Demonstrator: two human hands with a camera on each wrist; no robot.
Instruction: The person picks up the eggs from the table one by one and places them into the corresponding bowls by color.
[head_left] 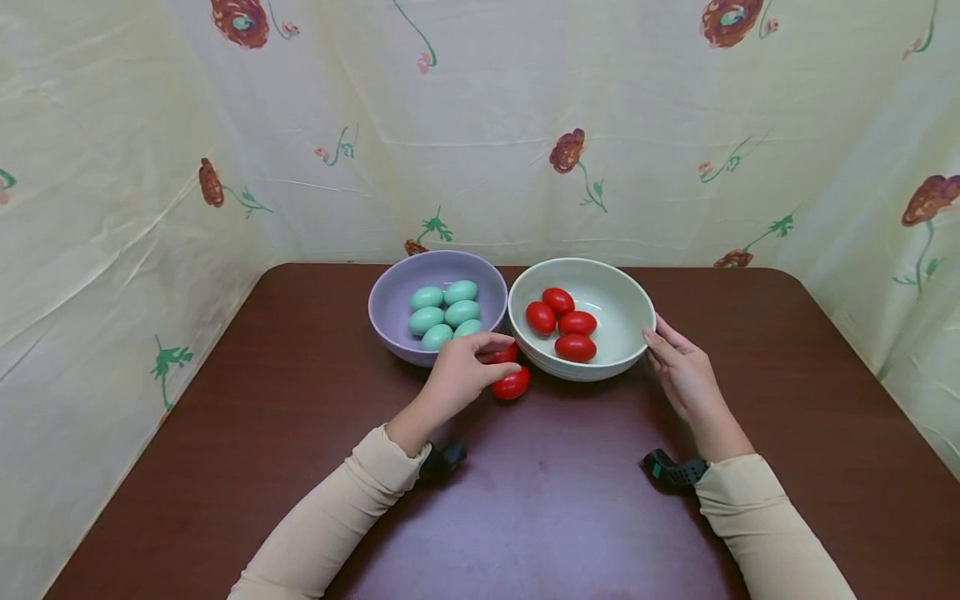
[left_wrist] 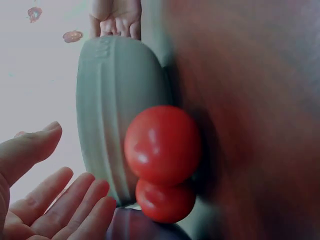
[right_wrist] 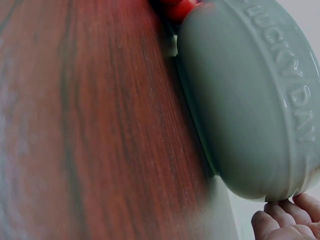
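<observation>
My left hand (head_left: 459, 372) is over two glossy red eggs on the table in front of the bowls, thumb and fingers apart. In the left wrist view, a gap shows between its fingers (left_wrist: 75, 207) and the nearer red egg (left_wrist: 162, 145); the second red egg (left_wrist: 165, 201) sits right against that one. My right hand (head_left: 686, 379) grips the rim of a pale green bowl (head_left: 626, 304) on its right side, thumb at the rim and fingers against the outer wall. Several red eggs (head_left: 575, 347) lie inside this bowl.
Left of the green bowl, almost touching it, stands a purple bowl (head_left: 390, 300) with several mint-green eggs (head_left: 426, 321). Both bowls stand near the far edge of the dark brown table (head_left: 300, 358). Behind hangs a flowered cloth (head_left: 480, 167).
</observation>
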